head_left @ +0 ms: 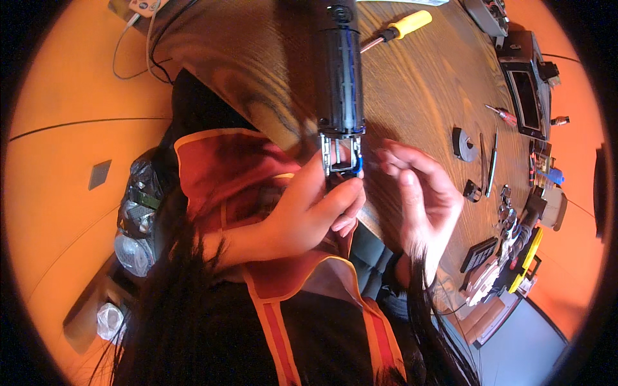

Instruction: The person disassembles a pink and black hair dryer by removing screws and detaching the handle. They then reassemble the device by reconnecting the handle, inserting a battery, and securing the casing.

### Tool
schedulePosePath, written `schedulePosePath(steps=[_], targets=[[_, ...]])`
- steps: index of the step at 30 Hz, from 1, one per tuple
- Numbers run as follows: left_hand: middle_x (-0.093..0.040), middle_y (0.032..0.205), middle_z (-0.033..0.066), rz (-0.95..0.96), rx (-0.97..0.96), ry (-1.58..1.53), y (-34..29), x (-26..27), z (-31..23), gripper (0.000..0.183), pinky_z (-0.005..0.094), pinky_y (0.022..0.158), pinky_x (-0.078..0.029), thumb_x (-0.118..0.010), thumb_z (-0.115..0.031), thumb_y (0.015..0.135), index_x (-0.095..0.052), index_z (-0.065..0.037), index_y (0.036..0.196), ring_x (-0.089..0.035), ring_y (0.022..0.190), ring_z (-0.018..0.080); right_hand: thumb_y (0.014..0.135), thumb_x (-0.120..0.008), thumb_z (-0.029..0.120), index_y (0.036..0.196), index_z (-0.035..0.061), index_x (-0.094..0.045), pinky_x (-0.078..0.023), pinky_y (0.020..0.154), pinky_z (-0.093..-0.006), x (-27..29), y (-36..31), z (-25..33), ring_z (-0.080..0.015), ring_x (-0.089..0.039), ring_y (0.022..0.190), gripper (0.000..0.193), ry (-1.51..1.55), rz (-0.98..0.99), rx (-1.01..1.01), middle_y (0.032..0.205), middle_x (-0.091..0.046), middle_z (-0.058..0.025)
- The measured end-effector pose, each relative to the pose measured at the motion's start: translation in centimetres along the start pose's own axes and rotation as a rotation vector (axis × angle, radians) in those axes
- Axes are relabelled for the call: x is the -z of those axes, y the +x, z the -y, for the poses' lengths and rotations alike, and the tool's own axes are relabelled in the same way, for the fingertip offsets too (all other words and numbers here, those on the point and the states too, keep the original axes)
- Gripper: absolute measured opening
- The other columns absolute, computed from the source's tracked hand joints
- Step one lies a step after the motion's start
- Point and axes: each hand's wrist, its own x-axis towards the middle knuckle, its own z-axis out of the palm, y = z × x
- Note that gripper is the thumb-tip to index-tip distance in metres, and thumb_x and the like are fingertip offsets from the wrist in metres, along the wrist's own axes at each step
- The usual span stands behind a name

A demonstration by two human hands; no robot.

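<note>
Black along most of its body, the tube (340, 77) runs straight ahead from the grip of the left hand (312, 209), which is closed around its near end. Just ahead of those fingertips the casing gives way to an open metal frame (326, 153), and a blue wire (359, 165) curves down its right side, close beside the thumb and forefinger.

To the right of that grip, near the frame but seemingly apart from it, is the right hand (428, 199). Its fingers are loosely curled; blur hides whether they hold anything small, so I cannot tell.

For close work on the open end, the left grip should stay firm yet light, bearing on the metal rather than the wire, which looks easy to pinch or tug. The right fingertips had best come in from their own side, leaving the view into the frame clear. With the far end unsupported, the tube could tip; a wrist steadied against the bench (412, 96) beyond the grip would help.
</note>
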Motion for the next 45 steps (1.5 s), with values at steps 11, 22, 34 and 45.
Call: schedulePosePath(steps=[11,22,34,45], targets=[[-0.043,0.061,0.0025,0.047,-0.007,0.061,-0.2,0.4,-0.2,0.035,0.0221,0.044,-0.039,-0.04,-0.008,0.091,-0.027,-0.004,0.124,-0.04,0.046,0.0086,0.093,-0.044,0.017,0.112,-0.0061,-0.049,-0.052,0.041,-0.0299,-1.7,1.7,0.1,-0.022,-0.06,0.047,0.031,0.569,0.41,-0.533,0.08,-0.061,-0.0151],[-0.041,0.064,0.0026,-0.058,-0.054,0.311,0.2,-0.6,-0.2,0.019,0.0244,0.042,-0.036,-0.043,-0.023,0.09,-0.038,-0.009,0.102,-0.042,0.049,0.012,0.084,-0.056,0.013,0.102,-0.0052,-0.056,-0.051,0.061,-0.0322,-0.4,0.4,0.7,-0.0261,-0.063,0.069,0.025,-0.082,0.036,0.007,0.087,-0.06,-0.0187],[-0.06,0.087,0.0165,0.719,0.4,-0.354,4.2,8.2,0.3,0.027,0.0475,0.064,-0.043,-0.044,-0.028,0.092,-0.054,-0.015,0.113,-0.06,0.069,0.0334,0.075,-0.062,0.001,0.092,-0.0007,-0.064,-0.049,0.07,-0.0297,7.1,-4.3,-0.4,-0.0256,-0.063,0.078,0.017,-0.524,-0.472,0.171,0.085,-0.064,-0.0144],[-0.052,0.081,0.0105,0.379,0.042,-0.073,1.3,4.9,0.2,0.029,0.0379,0.054,-0.044,-0.04,-0.022,0.094,-0.036,-0.01,0.12,-0.051,0.06,0.0204,0.074,-0.067,0.015,0.104,0.0006,-0.057,-0.045,0.08,-0.0365,10.7,-3.8,-4.3,-0.0324,-0.054,0.094,0.035,-0.878,-0.763,-0.062,0.101,-0.055,-0.0167]])
